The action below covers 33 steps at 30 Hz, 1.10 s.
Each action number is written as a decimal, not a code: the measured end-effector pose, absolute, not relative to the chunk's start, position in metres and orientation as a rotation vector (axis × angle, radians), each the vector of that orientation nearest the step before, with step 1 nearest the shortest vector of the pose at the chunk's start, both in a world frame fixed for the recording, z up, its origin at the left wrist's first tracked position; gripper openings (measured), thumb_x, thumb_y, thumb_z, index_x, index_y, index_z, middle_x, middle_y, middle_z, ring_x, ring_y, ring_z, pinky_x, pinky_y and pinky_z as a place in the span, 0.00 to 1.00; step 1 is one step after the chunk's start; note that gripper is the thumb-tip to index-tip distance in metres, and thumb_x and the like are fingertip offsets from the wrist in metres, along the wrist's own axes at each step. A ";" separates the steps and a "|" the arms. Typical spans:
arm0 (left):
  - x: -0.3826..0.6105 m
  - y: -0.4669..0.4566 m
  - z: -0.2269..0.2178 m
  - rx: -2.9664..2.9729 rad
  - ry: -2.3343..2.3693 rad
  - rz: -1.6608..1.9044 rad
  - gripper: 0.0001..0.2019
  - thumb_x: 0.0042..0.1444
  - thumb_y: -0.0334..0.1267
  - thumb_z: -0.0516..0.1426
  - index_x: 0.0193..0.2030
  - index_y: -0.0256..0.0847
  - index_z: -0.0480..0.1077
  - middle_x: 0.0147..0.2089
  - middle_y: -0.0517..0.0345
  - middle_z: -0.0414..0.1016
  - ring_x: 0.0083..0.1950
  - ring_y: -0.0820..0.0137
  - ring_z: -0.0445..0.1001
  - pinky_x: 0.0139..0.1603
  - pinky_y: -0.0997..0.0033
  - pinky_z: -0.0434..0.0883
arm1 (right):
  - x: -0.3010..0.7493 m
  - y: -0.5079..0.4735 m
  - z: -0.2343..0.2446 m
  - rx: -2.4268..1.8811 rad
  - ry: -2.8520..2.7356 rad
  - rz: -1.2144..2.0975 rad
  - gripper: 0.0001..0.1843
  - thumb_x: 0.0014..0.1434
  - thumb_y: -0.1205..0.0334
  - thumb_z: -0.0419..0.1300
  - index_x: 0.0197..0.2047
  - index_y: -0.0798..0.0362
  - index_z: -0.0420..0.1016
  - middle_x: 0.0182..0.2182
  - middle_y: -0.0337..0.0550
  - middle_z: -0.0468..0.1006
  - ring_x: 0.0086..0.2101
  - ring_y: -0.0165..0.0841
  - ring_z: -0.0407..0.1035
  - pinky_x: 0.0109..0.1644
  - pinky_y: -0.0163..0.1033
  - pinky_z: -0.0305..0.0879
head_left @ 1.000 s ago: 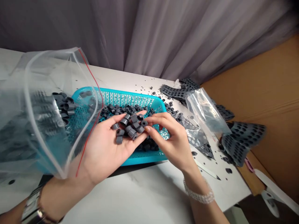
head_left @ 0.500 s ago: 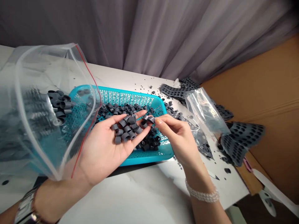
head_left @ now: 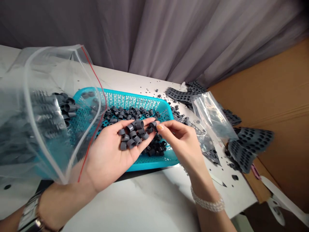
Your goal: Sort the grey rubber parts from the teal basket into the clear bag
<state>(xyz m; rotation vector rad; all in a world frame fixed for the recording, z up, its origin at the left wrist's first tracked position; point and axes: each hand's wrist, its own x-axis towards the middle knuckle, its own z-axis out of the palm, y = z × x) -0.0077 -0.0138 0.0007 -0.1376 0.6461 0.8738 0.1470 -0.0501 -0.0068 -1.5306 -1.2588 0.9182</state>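
My left hand (head_left: 108, 154) is palm up over the basket, its fingers stretched out under a small heap of short grey rubber sleeves (head_left: 131, 143). At its fingertips, my right hand (head_left: 184, 141) pinches one more grey sleeve (head_left: 152, 125) between thumb and fingers. Beneath both hands is a turquoise perforated basket (head_left: 125, 95) with many similar dark sleeves in it. A clear zip bag (head_left: 48, 74) with a red seal line stands at the left, with more grey sleeves inside, and partly hides the basket and my left wrist.
Perforated dark rubber sheets (head_left: 251, 145) lie at the right beside a cardboard panel (head_left: 277, 96). A flat clear bag (head_left: 212, 112) rests near them. Loose sleeves and small dark discs are scattered on the white table (head_left: 145, 206). A grey curtain (head_left: 154, 38) hangs behind.
My left hand and the zip bag have shifted slightly to the right. The right hand has moved slightly left, with its pinch still at the left fingertips.
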 end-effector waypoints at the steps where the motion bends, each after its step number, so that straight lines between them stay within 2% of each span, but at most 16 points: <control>1: -0.008 -0.013 0.001 -0.144 0.641 0.876 0.22 0.61 0.28 0.46 0.61 0.20 0.62 0.48 0.32 0.78 0.49 0.54 0.78 0.49 0.55 0.78 | 0.146 -0.051 -0.007 -1.514 -1.249 0.916 0.11 0.54 0.54 0.66 0.30 0.53 0.78 0.27 0.39 0.77 0.28 0.29 0.66 0.33 0.36 0.61; 5: -0.009 -0.013 0.001 -0.179 0.651 0.908 0.23 0.61 0.27 0.47 0.63 0.21 0.59 0.47 0.32 0.79 0.48 0.53 0.79 0.49 0.52 0.78 | 0.147 -0.051 -0.007 -1.424 -1.185 0.964 0.08 0.55 0.57 0.66 0.30 0.53 0.77 0.27 0.39 0.76 0.28 0.28 0.66 0.33 0.35 0.62; 9: -0.010 -0.014 0.002 -0.179 0.640 0.894 0.24 0.61 0.27 0.47 0.63 0.21 0.59 0.50 0.31 0.77 0.52 0.49 0.76 0.48 0.50 0.78 | 0.156 -0.048 -0.006 -1.212 -0.897 1.270 0.05 0.55 0.60 0.61 0.33 0.52 0.75 0.26 0.40 0.73 0.26 0.29 0.65 0.30 0.36 0.61; 12: -0.010 -0.015 0.003 -0.155 0.635 0.880 0.23 0.61 0.29 0.46 0.61 0.20 0.61 0.51 0.31 0.76 0.54 0.48 0.75 0.50 0.50 0.77 | 0.163 -0.046 -0.003 -1.089 -0.706 1.440 0.11 0.54 0.62 0.52 0.34 0.55 0.74 0.30 0.47 0.74 0.27 0.32 0.65 0.27 0.38 0.60; 14: -0.009 -0.015 0.003 -0.134 0.629 0.878 0.23 0.61 0.29 0.46 0.61 0.20 0.62 0.52 0.31 0.76 0.54 0.49 0.74 0.51 0.50 0.76 | 0.163 -0.046 -0.001 -1.083 -0.674 1.448 0.13 0.55 0.61 0.50 0.35 0.56 0.74 0.31 0.47 0.73 0.25 0.31 0.63 0.24 0.37 0.56; 16: -0.009 -0.015 0.003 -0.123 0.625 0.875 0.23 0.61 0.30 0.46 0.61 0.20 0.61 0.52 0.32 0.76 0.55 0.49 0.74 0.52 0.50 0.75 | 0.159 -0.047 -0.002 -1.153 -0.723 1.397 0.12 0.57 0.57 0.54 0.36 0.54 0.74 0.28 0.42 0.69 0.23 0.27 0.58 0.22 0.35 0.51; 19: -0.009 -0.015 0.001 -0.116 0.614 0.862 0.24 0.61 0.30 0.47 0.62 0.20 0.60 0.52 0.31 0.76 0.54 0.51 0.75 0.52 0.51 0.75 | 0.149 -0.050 -0.005 -1.374 -0.940 1.165 0.13 0.54 0.54 0.64 0.40 0.51 0.73 0.22 0.32 0.59 0.20 0.24 0.49 0.21 0.33 0.45; 21: -0.009 -0.015 0.000 -0.116 0.606 0.847 0.24 0.60 0.29 0.47 0.63 0.21 0.60 0.52 0.32 0.76 0.52 0.53 0.77 0.51 0.52 0.75 | 0.144 -0.052 -0.008 -1.510 -1.090 0.967 0.14 0.53 0.54 0.67 0.41 0.50 0.74 0.20 0.29 0.54 0.20 0.24 0.49 0.21 0.33 0.45; 23: -0.009 -0.015 0.001 -0.118 0.607 0.835 0.24 0.60 0.29 0.47 0.62 0.22 0.60 0.51 0.33 0.77 0.51 0.54 0.77 0.51 0.53 0.75 | 0.143 -0.053 -0.010 -1.558 -1.148 0.892 0.12 0.54 0.53 0.66 0.39 0.50 0.75 0.19 0.29 0.54 0.20 0.24 0.50 0.21 0.33 0.47; 26: -0.009 -0.015 0.002 -0.101 0.622 0.830 0.24 0.60 0.29 0.47 0.61 0.19 0.61 0.52 0.31 0.76 0.52 0.53 0.77 0.52 0.55 0.75 | 0.147 -0.052 -0.010 -1.446 -1.006 1.092 0.10 0.56 0.53 0.64 0.35 0.51 0.74 0.18 0.29 0.53 0.19 0.22 0.46 0.20 0.32 0.44; 30: -0.009 -0.016 0.004 -0.079 0.611 0.805 0.24 0.60 0.30 0.46 0.62 0.20 0.61 0.53 0.32 0.75 0.54 0.53 0.75 0.53 0.56 0.75 | 0.152 -0.049 -0.009 -1.252 -0.769 1.385 0.08 0.55 0.58 0.64 0.32 0.53 0.72 0.17 0.26 0.46 0.19 0.22 0.37 0.18 0.29 0.38; 33: -0.010 -0.016 0.002 -0.085 0.566 0.784 0.25 0.61 0.31 0.46 0.64 0.21 0.59 0.54 0.31 0.74 0.56 0.51 0.73 0.54 0.55 0.74 | 0.151 -0.047 -0.009 -1.219 -0.759 1.425 0.07 0.56 0.58 0.63 0.33 0.52 0.72 0.19 0.28 0.48 0.19 0.22 0.40 0.17 0.29 0.43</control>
